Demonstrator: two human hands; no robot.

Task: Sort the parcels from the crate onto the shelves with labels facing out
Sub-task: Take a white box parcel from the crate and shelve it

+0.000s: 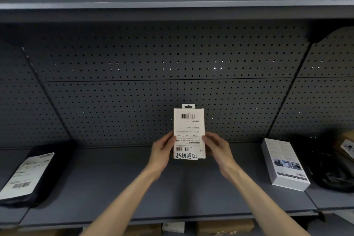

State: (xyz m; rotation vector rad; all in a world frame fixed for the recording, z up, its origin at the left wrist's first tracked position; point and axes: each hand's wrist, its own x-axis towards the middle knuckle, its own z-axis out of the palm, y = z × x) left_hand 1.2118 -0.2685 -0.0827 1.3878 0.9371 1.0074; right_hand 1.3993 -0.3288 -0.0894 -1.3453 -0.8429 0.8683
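**Now standing a small white parcel upright on the grey shelf**

Closest to me, under the front lip of the shelf [172, 187], brown cardboard boxes [225, 226] are peeking out from the level below. My two forearms are reaching up and forward over the shelf board.

My left hand [162, 151] is gripping the left edge of the white parcel [189, 132], thumb lying on its front face, the other fingers curling behind where I cannot see them. My right hand [216, 148] is pinching the right edge the same way, thumb tip on the front. Between them the parcel is standing upright near the back of the shelf, its shipping label with barcodes and a line of handwritten characters facing me. Whether its bottom edge is touching the board I cannot tell.

Well off to my left, a black bag parcel [38, 174] is lying flat, its white label facing up. Well off to my right, a white box [283, 163] is lying flat too, and just beyond it a black bag [329, 168] is sitting beside a brown box [346, 143] at the frame edge.

Behind everything, the perforated back panel [153, 63] is rising to the upper shelf [172, 5].
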